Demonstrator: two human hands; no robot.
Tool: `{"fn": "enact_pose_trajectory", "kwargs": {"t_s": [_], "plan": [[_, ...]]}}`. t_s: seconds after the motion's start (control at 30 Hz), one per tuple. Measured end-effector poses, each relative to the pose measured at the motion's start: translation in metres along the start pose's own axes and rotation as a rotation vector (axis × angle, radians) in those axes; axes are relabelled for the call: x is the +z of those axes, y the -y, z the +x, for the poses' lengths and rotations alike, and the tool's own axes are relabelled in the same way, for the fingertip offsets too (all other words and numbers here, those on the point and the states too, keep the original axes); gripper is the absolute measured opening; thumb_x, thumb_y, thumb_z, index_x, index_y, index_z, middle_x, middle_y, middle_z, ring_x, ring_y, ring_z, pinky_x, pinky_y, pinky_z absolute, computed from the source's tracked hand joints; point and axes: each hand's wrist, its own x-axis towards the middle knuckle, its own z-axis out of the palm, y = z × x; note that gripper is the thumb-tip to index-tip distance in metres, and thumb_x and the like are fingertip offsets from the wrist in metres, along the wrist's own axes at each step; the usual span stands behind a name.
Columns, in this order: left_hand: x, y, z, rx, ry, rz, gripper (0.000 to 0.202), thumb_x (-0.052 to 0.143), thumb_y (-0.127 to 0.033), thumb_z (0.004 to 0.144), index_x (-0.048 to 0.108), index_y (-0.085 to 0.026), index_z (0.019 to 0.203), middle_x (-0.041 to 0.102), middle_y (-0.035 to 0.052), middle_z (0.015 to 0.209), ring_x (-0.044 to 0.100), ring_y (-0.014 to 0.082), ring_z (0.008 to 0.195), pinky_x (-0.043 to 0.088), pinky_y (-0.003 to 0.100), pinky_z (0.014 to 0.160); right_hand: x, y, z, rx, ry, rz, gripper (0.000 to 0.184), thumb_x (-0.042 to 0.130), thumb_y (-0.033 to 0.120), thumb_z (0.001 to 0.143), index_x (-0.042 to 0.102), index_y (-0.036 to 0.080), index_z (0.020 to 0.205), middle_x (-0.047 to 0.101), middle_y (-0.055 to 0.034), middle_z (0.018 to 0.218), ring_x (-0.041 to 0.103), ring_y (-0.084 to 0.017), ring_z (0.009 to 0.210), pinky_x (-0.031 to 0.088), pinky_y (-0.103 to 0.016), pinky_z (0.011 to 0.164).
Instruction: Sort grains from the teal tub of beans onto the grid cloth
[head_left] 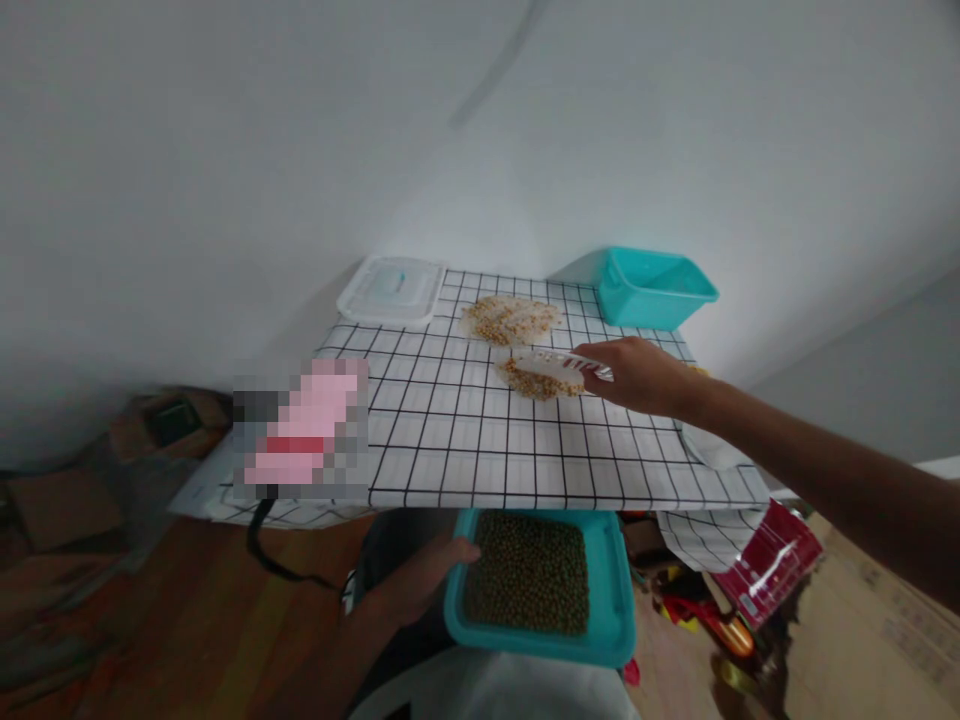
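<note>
My right hand (626,372) is closed on the edge of a clear plastic bag (547,363) above the table. Small yellowish grains (541,384), perhaps beans or corn, show at the bag's lower side. Just behind it, a second clear bag of similar grains (510,320) lies flat on the checked tablecloth (450,440). Below the table's front edge, a teal tub (615,640) of small greenish-brown beans (529,575) rests at my lap. My left hand (439,565) grips the tub's left rim, thumb over the edge.
A white lid (394,290) lies at the back left; another teal tub (656,290) stands at the back right. A blurred-out pink item (307,425) is on the left, with a black strap hanging down. A red packet (776,560) and clutter sit below right. A wall rises behind.
</note>
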Motion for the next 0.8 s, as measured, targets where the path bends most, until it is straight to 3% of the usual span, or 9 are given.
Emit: {"fn": "enact_pose_trajectory", "kwargs": {"t_s": [0.27,0.47,0.8], "plan": [[-0.003,0.0,0.008,-0.006,0.012,-0.002,0.031,0.062,-0.025,0.079,0.067,-0.015,0.107,0.073,0.0117,0.105,0.064,0.0294,0.107,0.044,0.042,0.096,-0.009,0.017,-0.024,-0.016,-0.016,0.015,0.033,0.051,0.028,0.085,0.063,0.021,0.114,0.072,-0.0062,0.096,0.065,-0.02,0.078,0.043,-0.03,0.066],[-0.008,0.001,0.006,-0.027,-0.059,0.003,0.033,0.06,-0.024,0.079,0.064,-0.015,0.11,0.073,0.0107,0.106,0.067,0.0274,0.096,0.049,0.039,0.085,-0.016,0.01,-0.046,0.042,0.009,0.051,0.033,0.049,0.025,0.085,0.063,0.02,0.115,0.072,-0.007,0.096,0.065,-0.019,0.076,0.045,-0.031,0.07],[-0.006,0.005,0.01,-0.017,-0.016,0.022,0.035,0.06,-0.025,0.079,0.064,-0.012,0.111,0.072,0.0122,0.106,0.065,0.0277,0.102,0.048,0.037,0.087,-0.006,0.017,-0.087,0.064,0.03,0.088,0.034,0.053,0.027,0.085,0.064,0.02,0.116,0.072,-0.0087,0.103,0.068,-0.023,0.085,0.049,-0.034,0.077]]}}
